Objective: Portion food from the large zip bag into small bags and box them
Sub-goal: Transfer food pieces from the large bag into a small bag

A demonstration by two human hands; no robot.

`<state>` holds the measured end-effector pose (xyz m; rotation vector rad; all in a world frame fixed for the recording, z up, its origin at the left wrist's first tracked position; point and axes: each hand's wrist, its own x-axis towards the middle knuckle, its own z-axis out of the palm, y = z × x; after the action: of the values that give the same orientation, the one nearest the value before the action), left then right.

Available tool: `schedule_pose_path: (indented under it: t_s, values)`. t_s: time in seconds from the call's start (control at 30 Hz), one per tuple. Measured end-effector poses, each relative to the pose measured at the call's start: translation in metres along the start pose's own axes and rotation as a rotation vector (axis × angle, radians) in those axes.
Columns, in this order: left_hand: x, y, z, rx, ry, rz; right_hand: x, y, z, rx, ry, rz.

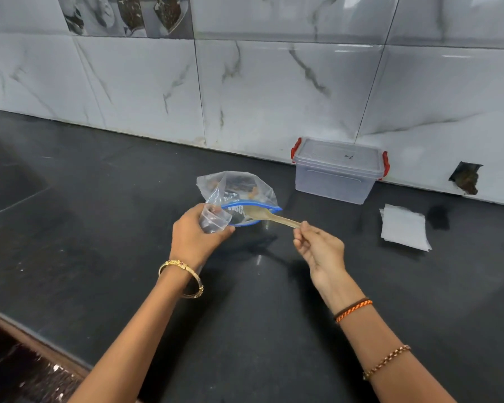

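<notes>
The zip bag (236,193) sits just above the middle of the frame on the dark counter (99,228), its clear plastic bunched up behind and its blue-rimmed mouth gaping toward the viewer. Dark and orange-brown food (246,186) shows through the plastic in the far part of the bag.

A pale spoon (269,217) reaches in from the right, its bowl lying over the bag's open mouth. The right hand (317,247) pinches the end of the spoon's handle between thumb and fingertips, the other fingers loosely curled below.

At the left edge of the mouth, the left hand (194,235) grips a small bag (214,219), held open and round between curled fingers and thumb, its opening turned toward the spoon. Something dark lies inside it; what it is I cannot tell.

To the upper right, against the wall, stands a clear box (336,173) with its lid on and a red clip at each end. Right of centre, nearer than the box, a stack of flat small bags (403,228) lies on the counter, well apart from the zip bag.

A gold bangle (184,276) circles the left wrist. An orange thread (354,309) and a chain bracelet (386,362) sit on the right forearm. Marbled white tiles (274,82) cover the wall, with a broken hole (466,177) low at the far right.
</notes>
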<state>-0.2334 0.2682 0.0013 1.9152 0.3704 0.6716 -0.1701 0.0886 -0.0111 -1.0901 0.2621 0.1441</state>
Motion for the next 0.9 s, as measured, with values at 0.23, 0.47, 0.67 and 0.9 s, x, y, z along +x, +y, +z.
schedule_pose_path:
  t_s: [0.23,0.47,0.67,0.9]
  values:
    - [0.029,-0.009,-0.019,-0.014,-0.054,-0.018,0.001,0.021,0.048,-0.231,-0.024,-0.081]
    - [0.047,-0.016,-0.017,-0.027,-0.204,-0.060,0.021,0.044,0.085,-1.183,0.041,-1.133]
    - [0.057,-0.024,-0.028,0.003,-0.330,-0.045,0.037,0.049,0.091,-1.440,0.127,-0.998]
    - [0.105,-0.030,-0.032,-0.306,-0.192,-0.204,0.044,0.051,0.096,-1.383,0.147,-1.011]
